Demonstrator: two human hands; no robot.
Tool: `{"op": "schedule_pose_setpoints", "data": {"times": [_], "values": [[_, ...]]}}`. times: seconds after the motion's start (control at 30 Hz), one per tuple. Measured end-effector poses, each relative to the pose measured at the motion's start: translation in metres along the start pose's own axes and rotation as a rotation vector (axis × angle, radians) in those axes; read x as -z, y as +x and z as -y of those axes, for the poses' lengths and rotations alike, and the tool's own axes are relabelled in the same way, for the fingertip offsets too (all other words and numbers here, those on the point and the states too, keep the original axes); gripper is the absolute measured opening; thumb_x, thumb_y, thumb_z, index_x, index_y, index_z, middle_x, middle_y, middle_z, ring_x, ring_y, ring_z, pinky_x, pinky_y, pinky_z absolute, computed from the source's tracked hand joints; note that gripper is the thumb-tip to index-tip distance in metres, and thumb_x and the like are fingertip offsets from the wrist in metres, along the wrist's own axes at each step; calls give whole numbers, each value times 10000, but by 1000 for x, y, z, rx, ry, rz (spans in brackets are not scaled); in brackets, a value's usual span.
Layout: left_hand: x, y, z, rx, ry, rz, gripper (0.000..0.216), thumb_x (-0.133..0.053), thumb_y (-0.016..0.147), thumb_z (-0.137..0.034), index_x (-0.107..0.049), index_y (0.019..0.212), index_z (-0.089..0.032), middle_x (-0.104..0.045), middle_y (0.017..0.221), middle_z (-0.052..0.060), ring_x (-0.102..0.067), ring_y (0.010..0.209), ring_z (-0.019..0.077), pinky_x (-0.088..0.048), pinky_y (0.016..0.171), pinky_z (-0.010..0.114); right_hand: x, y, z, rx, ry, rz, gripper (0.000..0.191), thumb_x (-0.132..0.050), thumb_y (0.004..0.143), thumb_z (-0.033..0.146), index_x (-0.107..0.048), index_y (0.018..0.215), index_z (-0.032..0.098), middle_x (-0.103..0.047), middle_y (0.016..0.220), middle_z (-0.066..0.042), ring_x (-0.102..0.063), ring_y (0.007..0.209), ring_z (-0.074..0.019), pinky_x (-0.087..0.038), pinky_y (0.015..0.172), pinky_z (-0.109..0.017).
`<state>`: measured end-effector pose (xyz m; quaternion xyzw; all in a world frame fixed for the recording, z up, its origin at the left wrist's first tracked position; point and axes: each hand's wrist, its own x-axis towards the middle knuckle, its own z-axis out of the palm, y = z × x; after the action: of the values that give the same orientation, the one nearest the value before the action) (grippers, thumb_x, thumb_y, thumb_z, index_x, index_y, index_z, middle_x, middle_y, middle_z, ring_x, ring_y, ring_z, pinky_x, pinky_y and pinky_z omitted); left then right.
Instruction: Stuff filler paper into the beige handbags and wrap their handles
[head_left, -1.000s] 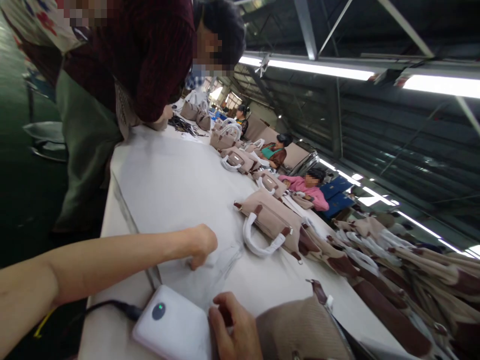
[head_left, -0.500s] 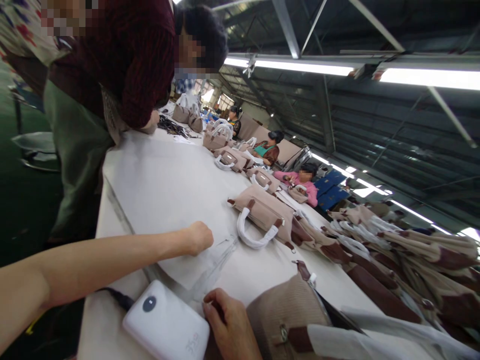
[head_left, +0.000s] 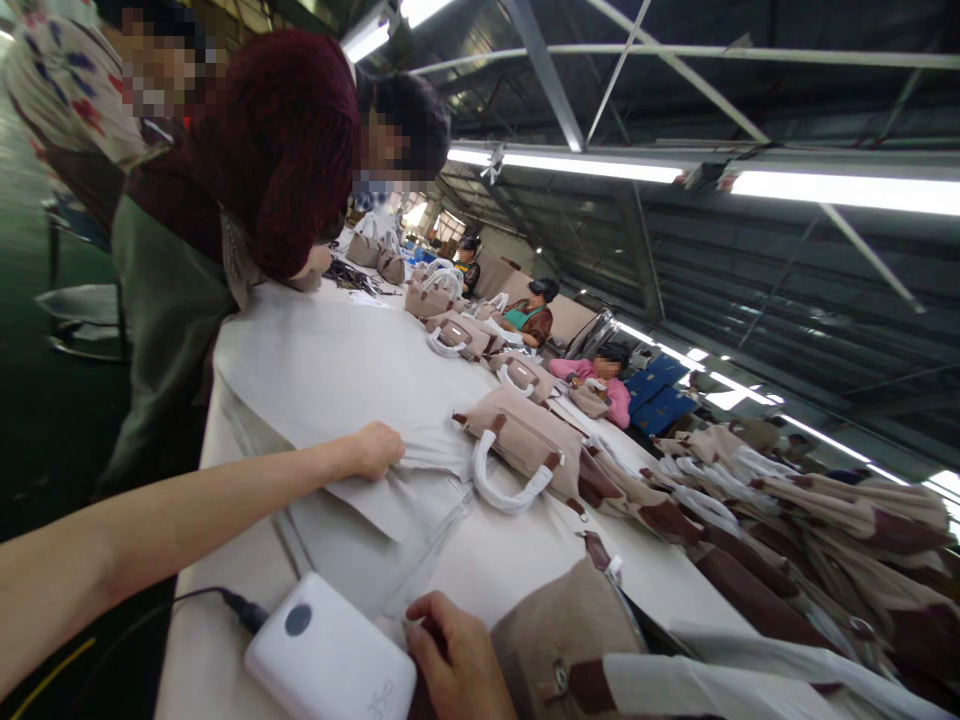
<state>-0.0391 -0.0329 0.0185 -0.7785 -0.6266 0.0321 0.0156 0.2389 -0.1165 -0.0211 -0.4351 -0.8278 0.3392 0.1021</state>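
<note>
White cloth covers the long work table (head_left: 247, 650). On it lies a pale grey fabric sheet (head_left: 330, 370), its long axis running away from me toward a person in a dark red sweater (head_left: 277, 150). My left hand (head_left: 375, 450) pinches its near edge, which has bunched and lifted since a moment ago. My right hand (head_left: 457, 660), fingers curled, rests beside a white power bank (head_left: 330, 665).

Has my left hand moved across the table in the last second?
Yes. The left hand, gripping the white sheet, has moved away from the white power bank and toward the beige handbag, bunching the sheet there.
</note>
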Motion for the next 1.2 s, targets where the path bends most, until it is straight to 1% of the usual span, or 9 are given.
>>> {"op": "schedule_pose_setpoints", "data": {"times": [0.2, 0.33, 0.43, 0.53, 0.6, 0.7, 0.83, 0.97, 1.2], "values": [[-5, -11, -4, -3, -63, -69, 238, -543, 843, -57, -698, 1005, -139, -724, 1015, 147, -687, 960, 269, -515, 841, 350, -5, -2, 1, 8, 28, -79, 211, -511, 881, 338, -687, 949, 244, -703, 835, -30, -624, 810, -219, -416, 717, -285], [-15, -26, -10, 41, -110, -77, 304, -475, 845, -28, -653, 1067, -135, -685, 1033, 141, -676, 912, 253, -517, 798, 339, 0, -1, 9, -22, 18, -14, 262, -469, 872, 374, -668, 951, 222, -700, 833, -56, -625, 823, -251, -415, 746, -325], [-14, -44, -18, 29, -163, -55, 296, -607, 837, -216, -642, 1113, -117, -650, 1111, 176, -665, 945, 297, -530, 816, 384, 4, 0, 14, -38, 9, 45, 289, -452, 864, 380, -652, 964, 197, -699, 832, -73, -629, 814, -260, -408, 747, -337], [-3, -62, -27, -74, -206, 29, 704, -808, 632, -509, -637, 1180, -101, -656, 1129, 194, -631, 1031, 357, -523, 879, 421, 5, 0, 12, -9, 27, 71, 265, -462, 881, 355, -648, 988, 198, -682, 796, -43, -624, 780, -225, -392, 714, -306], [5, -69, -31, -120, -195, 68, 823, -846, 552, -519, -637, 1211, -72, -643, 1180, 229, -608, 1076, 387, -516, 891, 431, 4, 0, 9, 6, 36, 73, 253, -470, 892, 344, -651, 1000, 203, -672, 795, -29, -616, 779, -209, -389, 708, -291], [16, -69, -32, -131, -150, 104, 542, -791, 619, -341, -710, 1075, -58, -644, 1175, 236, -636, 1004, 367, -528, 785, 387, 3, -2, 8, 8, 50, 67, 250, -473, 895, 332, -655, 1004, 200, -672, 801, -27, -615, 787, -205, -399, 717, -284], [19, -59, -25, -163, -95, 142, 150, -649, 644, -109, -741, 763, -106, -706, 973, 172, -660, 817, 292, -448, 581, 322, 5, -2, 9, -1, 75, 61, 247, -476, 894, 323, -654, 1006, 193, -679, 809, -31, -622, 788, -204, -410, 721, -281], [11, -54, -17, -191, -119, 98, 166, -594, 635, -38, -724, 653, -139, -730, 848, 143, -646, 755, 264, -384, 543, 314, 7, 0, 7, -7, 63, 71, 253, -478, 897, 341, -653, 1010, 198, -691, 843, -42, -623, 814, -215, -405, 731, -291], [3, -54, -9, -162, -230, 51, 187, -588, 639, -55, -741, 651, -163, -716, 689, 92, -576, 606, 209, -336, 513, 296, 5, 1, 0, -10, 48, 105, 260, -464, 908, 349, -640, 1024, 197, -694, 836, -38, -629, 804, -211, -412, 733, -290]]}}
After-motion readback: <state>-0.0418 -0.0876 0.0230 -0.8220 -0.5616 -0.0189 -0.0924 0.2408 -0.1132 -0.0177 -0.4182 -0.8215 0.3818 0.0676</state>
